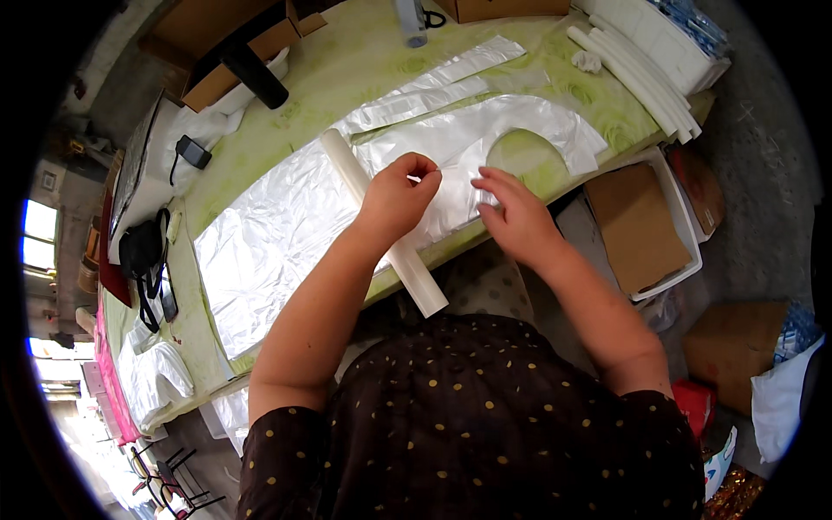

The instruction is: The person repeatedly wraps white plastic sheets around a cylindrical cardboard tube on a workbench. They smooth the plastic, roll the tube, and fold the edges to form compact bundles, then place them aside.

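Note:
My left hand (pixel 400 196) is closed in a pinch above the table; what its fingertips hold, if anything, is too small to make out. Just to the right is my right hand (pixel 522 218), with its fingers curved and apart next to a strip of clear plastic film (pixel 475 165). A long white roll (pixel 418 279) lies slantwise under my left wrist, its near end reaching past the table edge. Crinkled, shiny plastic sheeting (pixel 277 238) spreads beneath the roll and both hands. A round gap in the sheeting shows the green tablecloth (pixel 529 156).
Several white tubes (pixel 637 82) lie at the back right beside a white foam box (pixel 663 48). A black cylinder (pixel 254 76), a small black device (pixel 193 152) and a black bag (pixel 143 251) stand or lie at left. Below the right edge is a bin (pixel 691 217) holding cardboard.

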`<state>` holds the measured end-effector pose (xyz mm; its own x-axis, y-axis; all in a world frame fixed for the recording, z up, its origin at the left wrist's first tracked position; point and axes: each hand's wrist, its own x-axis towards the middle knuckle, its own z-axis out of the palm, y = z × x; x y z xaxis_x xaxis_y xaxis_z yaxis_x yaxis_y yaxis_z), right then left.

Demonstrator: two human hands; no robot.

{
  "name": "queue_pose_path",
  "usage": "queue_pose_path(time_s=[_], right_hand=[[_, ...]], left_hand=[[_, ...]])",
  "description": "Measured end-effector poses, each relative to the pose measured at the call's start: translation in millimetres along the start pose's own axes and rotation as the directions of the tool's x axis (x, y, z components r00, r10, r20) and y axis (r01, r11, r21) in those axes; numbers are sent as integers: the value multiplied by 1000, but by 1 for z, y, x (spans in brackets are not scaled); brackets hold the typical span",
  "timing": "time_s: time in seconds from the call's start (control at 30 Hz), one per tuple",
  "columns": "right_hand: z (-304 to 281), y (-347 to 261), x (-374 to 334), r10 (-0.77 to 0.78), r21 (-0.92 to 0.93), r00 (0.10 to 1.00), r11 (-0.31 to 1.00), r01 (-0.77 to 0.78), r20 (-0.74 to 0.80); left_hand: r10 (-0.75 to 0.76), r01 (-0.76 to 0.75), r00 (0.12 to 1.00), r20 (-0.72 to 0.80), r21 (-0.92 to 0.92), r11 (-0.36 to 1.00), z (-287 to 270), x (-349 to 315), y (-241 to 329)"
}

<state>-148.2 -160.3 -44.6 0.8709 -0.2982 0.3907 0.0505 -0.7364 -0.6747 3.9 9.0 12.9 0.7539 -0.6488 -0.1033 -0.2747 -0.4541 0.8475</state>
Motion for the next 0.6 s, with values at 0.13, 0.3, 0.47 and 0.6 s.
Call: queue_pose_path(time_s=[0.13, 0.3, 0.47, 0.6], right_hand=[[4, 13, 71, 167, -131, 985, 976, -171, -41], [7, -27, 87, -168, -121, 982, 980, 157, -84], [16, -66, 68, -309, -6, 949, 951, 310, 65], [20, -18, 76, 4, 110, 998, 994, -11, 64]], left_hand=[[59, -58, 998, 30, -27, 998, -4, -12, 0], [-8, -37, 994, -112, -397, 917, -16, -18, 23], [-83, -30, 991, -108, -766, 642, -39, -7, 45], [-86, -114, 979, -185, -847, 519, -74, -24, 29]])
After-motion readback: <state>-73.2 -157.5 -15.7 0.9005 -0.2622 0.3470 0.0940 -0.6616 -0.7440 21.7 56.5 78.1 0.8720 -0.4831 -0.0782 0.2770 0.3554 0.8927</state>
